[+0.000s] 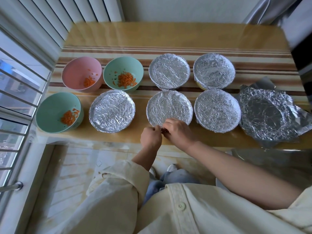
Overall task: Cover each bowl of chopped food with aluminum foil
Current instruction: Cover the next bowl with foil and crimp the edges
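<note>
Views: one, head.
Mount: worn on the person's head, above the near edge of the tabletop (pixel 168 36).
Facing: forward and steeply down.
Lens: wide-angle; straight lines bow toward the frame edges.
Range: near.
Framing: left grip (pixel 151 136) and right grip (pixel 179 132) just below centre, both pinching foil (pixel 168 107). The tabletop spreads beyond and to both sides of them; the floor (pixel 76 166) lies nearer than them.

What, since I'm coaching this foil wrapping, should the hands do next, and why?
Probably finish pressing the front middle foil cover down at its near edge: the left hand and right hand both pinch it there. After that, three open bowls at left stand uncovered, with spare foil sheets at the right.
</note>
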Motion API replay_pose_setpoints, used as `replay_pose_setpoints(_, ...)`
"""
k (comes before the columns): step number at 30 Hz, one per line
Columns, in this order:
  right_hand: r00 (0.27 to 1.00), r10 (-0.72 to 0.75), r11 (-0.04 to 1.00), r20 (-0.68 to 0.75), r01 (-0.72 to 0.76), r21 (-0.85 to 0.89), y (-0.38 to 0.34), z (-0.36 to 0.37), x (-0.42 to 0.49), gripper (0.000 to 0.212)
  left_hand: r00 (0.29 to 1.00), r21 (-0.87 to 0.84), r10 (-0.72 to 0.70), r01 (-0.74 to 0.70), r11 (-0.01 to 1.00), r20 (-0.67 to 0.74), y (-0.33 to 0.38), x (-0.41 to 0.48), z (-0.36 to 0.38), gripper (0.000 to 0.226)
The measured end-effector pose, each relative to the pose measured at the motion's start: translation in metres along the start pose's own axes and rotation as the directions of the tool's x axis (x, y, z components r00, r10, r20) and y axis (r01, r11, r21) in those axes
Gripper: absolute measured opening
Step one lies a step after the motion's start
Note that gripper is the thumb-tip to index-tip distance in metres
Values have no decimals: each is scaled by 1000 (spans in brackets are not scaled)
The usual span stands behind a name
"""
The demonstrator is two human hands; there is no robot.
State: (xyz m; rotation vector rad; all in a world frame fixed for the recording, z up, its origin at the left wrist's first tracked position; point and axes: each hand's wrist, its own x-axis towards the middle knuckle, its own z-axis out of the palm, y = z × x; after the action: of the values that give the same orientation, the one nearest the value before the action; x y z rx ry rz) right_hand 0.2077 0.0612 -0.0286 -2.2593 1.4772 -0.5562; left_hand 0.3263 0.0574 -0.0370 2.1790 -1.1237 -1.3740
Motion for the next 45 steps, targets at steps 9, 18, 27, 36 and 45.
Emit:
replay_pose_setpoints(9,1000,22,999,-17,-21,44,-3,2,-1,17,1000,9,-1,2,1000,-26,4,-6,-1,41)
replay_pose_setpoints(18,1000,19,999,-20,-19,29,1,-1,-3,18,986,90,64,-50,995,-156,4,-3,-12,42)
replay_pose_setpoints(27,999,39,999,-26,-39,8,-1,2,-1,16,993,70,11,-3,998,-118,15,-2,-18,37)
replay_pose_setpoints(36,998,57,998,-36,-56,39,-8,4,1,10,997,51,14,-10,999,-75,10,-7,-16,36)
replay_pose_setpoints(45,998,13,1000,60,-14,9,4,-10,-7,23,998,172,42,-35,985,-36,11,7,-35,34)
